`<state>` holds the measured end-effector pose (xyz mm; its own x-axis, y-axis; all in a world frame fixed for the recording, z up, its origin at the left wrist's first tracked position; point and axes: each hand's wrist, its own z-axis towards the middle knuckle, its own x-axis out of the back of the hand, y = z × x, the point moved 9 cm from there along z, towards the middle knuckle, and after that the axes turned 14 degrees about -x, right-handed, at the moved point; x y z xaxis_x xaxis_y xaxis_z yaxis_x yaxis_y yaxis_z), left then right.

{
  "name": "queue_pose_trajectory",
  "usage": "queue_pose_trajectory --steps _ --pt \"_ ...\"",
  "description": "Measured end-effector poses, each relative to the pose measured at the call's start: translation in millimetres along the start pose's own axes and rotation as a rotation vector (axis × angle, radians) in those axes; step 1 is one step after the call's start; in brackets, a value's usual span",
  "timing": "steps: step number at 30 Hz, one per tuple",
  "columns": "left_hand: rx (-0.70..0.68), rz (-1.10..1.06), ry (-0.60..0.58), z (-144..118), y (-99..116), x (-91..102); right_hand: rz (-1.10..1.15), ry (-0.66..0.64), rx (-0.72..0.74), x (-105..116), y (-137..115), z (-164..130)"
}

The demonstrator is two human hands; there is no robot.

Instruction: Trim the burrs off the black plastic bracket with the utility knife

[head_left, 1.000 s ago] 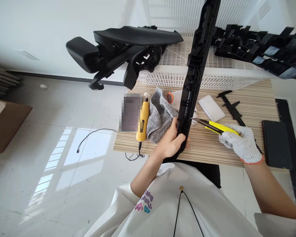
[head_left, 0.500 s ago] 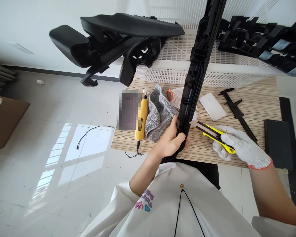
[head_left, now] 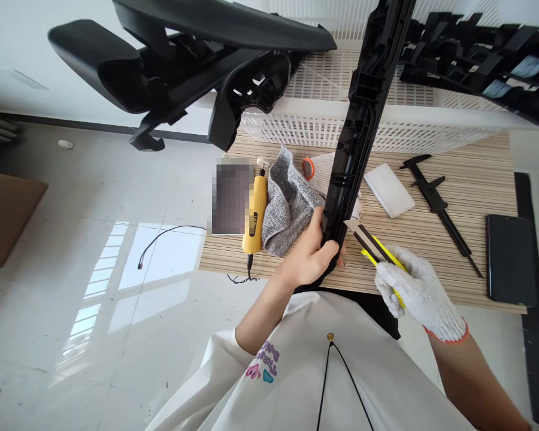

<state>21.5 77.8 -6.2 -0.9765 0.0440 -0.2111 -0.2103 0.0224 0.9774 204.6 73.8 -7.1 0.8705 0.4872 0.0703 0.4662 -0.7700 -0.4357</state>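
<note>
My bare left hand [head_left: 313,254] is wrapped round the lower part of a long black plastic trim part [head_left: 357,126], which rises at a slant past the top of the view. In a white knit glove, my right hand [head_left: 411,287] is closed on a yellow utility knife [head_left: 379,248]. The knife's bare blade points up and left, its tip at or very near the right edge of the black part; contact is hard to tell. A grey cloth [head_left: 287,206] lies beside my left hand. Between the two hands the wooden table top [head_left: 357,263] shows.
On the table are a yellow corded rotary tool [head_left: 254,218], a white box [head_left: 389,190], a black caliper [head_left: 438,203], a phone [head_left: 511,260] and another glove [head_left: 323,164]. Behind, a white basket [head_left: 296,129] carries black plastic parts [head_left: 170,72] that jut out left, and more [head_left: 471,60] at right.
My right hand has turned and shifted left and down, so the knife points more steeply up. My left hand keeps its hold on the black part. The view has shifted slightly.
</note>
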Motion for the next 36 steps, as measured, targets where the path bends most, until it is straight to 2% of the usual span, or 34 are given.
queue_pose_trajectory --steps 8,12,17,20,23,25,27,30,33,36 --pt "-0.014 0.014 0.008 0 2 1.3 0.019 0.002 -0.067 -8 5 -2" --pt "-0.027 0.007 0.013 0 2 2.4 0.024 0.012 -0.042 -8 4 -2" --pt "-0.027 0.008 -0.001 0 2 1.5 0.076 0.014 0.081 -2 -5 -1" --pt "-0.009 0.017 0.001 0 2 0.8 0.107 0.038 0.197 12 -23 4" --pt "0.011 0.024 0.007 0 1 0.1 -0.009 -0.002 0.295 22 -43 17" --pt "0.003 0.034 0.010 1 2 -0.2 -0.089 0.063 0.405 35 -60 24" --pt "-0.006 0.045 0.009 2 3 -0.7 -0.199 0.203 0.553 48 -77 24" --pt "-0.023 0.040 0.005 3 5 -1.9 -0.454 0.413 0.754 52 -95 16" --pt "-0.028 0.031 0.017 4 6 -2.1 -0.498 0.559 0.822 58 -101 10" --pt "-0.016 0.045 0.021 4 6 -2.0 -0.507 0.581 0.834 58 -103 10"
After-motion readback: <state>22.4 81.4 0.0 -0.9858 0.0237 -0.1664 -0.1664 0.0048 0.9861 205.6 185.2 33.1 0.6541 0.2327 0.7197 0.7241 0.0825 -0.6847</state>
